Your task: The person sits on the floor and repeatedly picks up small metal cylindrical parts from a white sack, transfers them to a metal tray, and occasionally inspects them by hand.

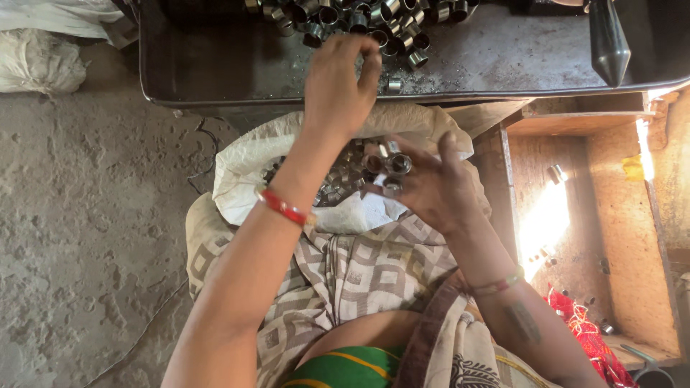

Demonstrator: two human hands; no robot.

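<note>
The right hand [424, 183] is cupped, palm tilted up, with a small cluster of short metal rings [392, 167] pinched between its thumb and fingertips; I can make out about three or four, their open ends facing up toward the camera, though the exact count is hard to tell. The left hand [338, 82] is stretched forward, fingers curled down over the near edge of the dark metal tray [215, 75]. Whether it has a ring between its fingertips I cannot tell, since the fingers hide the tips; a single loose ring [394, 85] lies just beside them, to their right, close to the tray's near edge.

So the left hand is the nearer one to the tray, while the right hangs back over the white sack [244, 169] in the lap, which is open and full of the same rings. A larger heap of rings [359, 18], too many to count, sits along the tray's far edge. One pointed metal cone [609, 39] stands at the tray's right end. One red bangle [282, 207] circles the left wrist.
</note>
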